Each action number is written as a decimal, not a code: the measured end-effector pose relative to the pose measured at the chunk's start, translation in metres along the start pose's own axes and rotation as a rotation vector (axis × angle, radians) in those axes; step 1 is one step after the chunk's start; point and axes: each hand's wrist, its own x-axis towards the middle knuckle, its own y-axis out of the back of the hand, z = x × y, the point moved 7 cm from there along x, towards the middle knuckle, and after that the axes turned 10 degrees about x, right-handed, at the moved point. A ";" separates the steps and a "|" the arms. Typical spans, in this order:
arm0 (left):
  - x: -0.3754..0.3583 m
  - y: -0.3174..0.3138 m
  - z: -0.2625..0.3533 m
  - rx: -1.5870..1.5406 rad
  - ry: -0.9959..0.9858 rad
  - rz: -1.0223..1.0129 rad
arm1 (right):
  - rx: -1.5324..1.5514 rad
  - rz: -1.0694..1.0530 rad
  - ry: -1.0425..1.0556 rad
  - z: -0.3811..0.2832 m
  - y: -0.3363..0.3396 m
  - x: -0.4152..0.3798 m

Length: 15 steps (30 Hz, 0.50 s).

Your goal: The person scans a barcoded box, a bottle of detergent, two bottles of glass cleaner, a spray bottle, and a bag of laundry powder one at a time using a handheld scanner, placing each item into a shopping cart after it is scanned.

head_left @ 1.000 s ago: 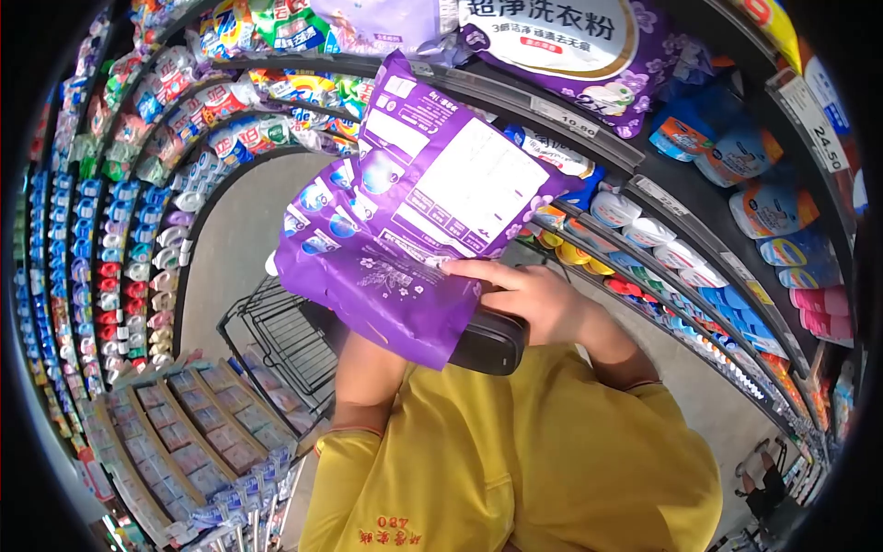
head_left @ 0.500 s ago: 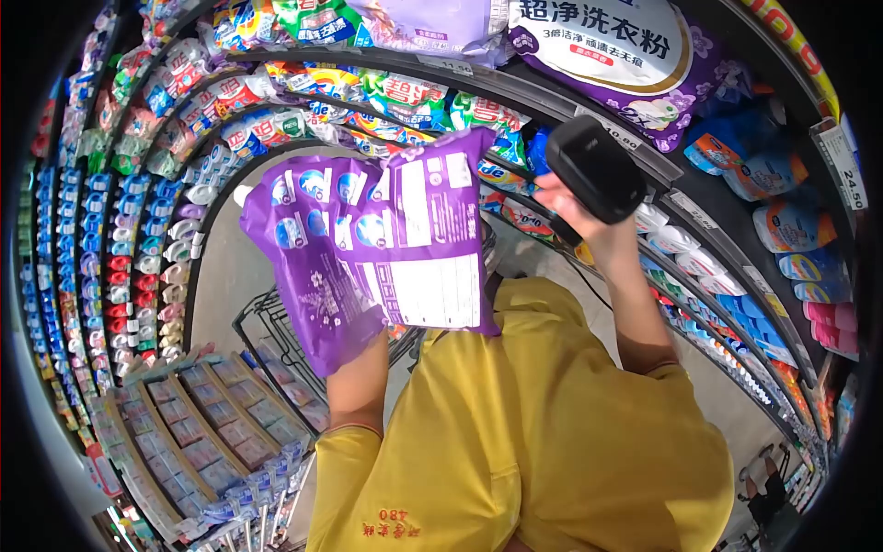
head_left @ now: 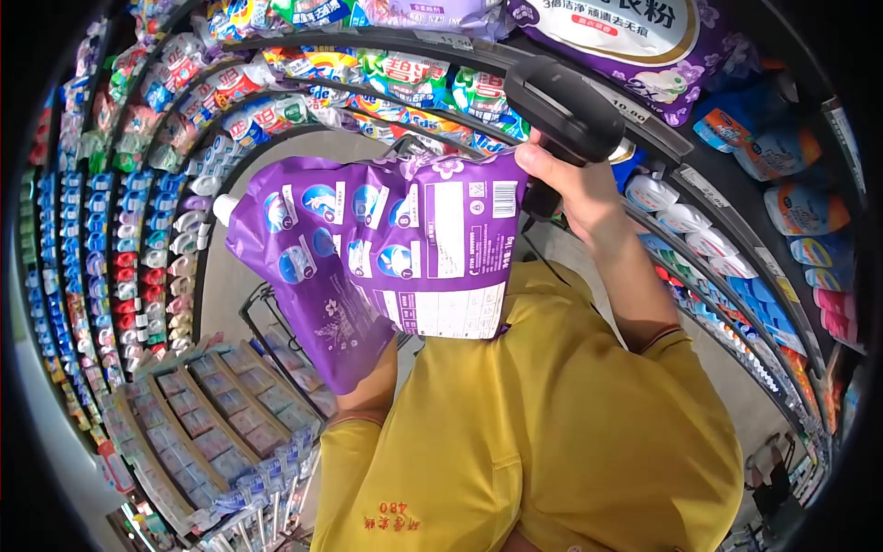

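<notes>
A large purple refill pouch [head_left: 368, 248] with a white cap at its left end lies in front of my body, its printed back facing up and a barcode near its upper right corner. Beneath it is my left hand; its fingers are hidden by the pouch, and only the wrist shows. My right hand [head_left: 575, 184] is wrapped round the handle of a black handheld scanner [head_left: 572, 110]. The scanner's head is above the hand, and its thumb is beside the pouch's upper right corner.
Curved shelves [head_left: 685, 170] hold detergent bags and bottles ahead and on both sides. A large purple and white washing powder bag [head_left: 635, 46] sits at the top right. A wire cart [head_left: 267, 317] stands at lower left beside a rack of small packs [head_left: 198, 414]. A person [head_left: 768, 469] is at lower right.
The scanner and my right hand have moved left and up, closer to the pouch. The pouch has turned flatter, and its barcode now shows.
</notes>
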 end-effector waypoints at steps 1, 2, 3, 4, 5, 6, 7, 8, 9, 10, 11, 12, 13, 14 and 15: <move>-0.007 0.004 -0.007 -0.009 0.005 0.017 | 0.115 -0.035 -0.082 0.008 0.000 -0.002; -0.010 0.007 -0.012 -0.014 0.009 0.025 | 0.226 -0.067 -0.155 0.014 -0.001 -0.002; -0.013 0.009 -0.017 -0.017 0.015 0.033 | 0.210 -0.014 -0.263 0.023 0.003 -0.004; -0.016 0.011 -0.022 -0.021 0.021 0.039 | 0.213 -0.012 -0.270 0.025 0.005 -0.005; -0.018 0.013 -0.027 -0.026 0.027 0.044 | 0.268 -0.039 -0.339 0.031 0.005 -0.007; -0.021 0.014 -0.031 -0.031 0.031 0.048 | 0.322 -0.068 -0.407 0.036 0.005 -0.010; -0.023 0.016 -0.035 -0.034 0.032 0.053 | 0.260 -0.089 -0.379 0.036 0.008 -0.010; -0.026 0.017 -0.037 -0.036 0.031 0.057 | 0.261 -0.093 -0.382 0.035 0.013 -0.011; -0.028 0.018 -0.040 -0.039 0.032 0.062 | 0.175 -0.145 -0.364 0.031 0.017 -0.013; -0.031 0.020 -0.043 -0.041 0.033 0.068 | 0.089 -0.197 -0.345 0.027 0.022 -0.015; -0.033 0.022 -0.045 -0.043 0.034 0.073 | -0.014 -0.275 -0.322 0.019 0.027 -0.019; -0.035 0.024 -0.048 -0.045 0.035 0.077 | -0.131 -0.352 -0.251 0.000 0.024 -0.021; -0.037 0.026 -0.051 -0.048 0.037 0.082 | -0.457 -0.346 -0.052 -0.018 0.030 -0.025; -0.039 0.028 -0.054 -0.051 0.039 0.085 | -0.779 -0.332 0.153 -0.036 0.035 -0.033; -0.041 0.029 -0.057 -0.054 0.042 0.088 | -0.778 -0.335 0.150 -0.043 0.043 -0.040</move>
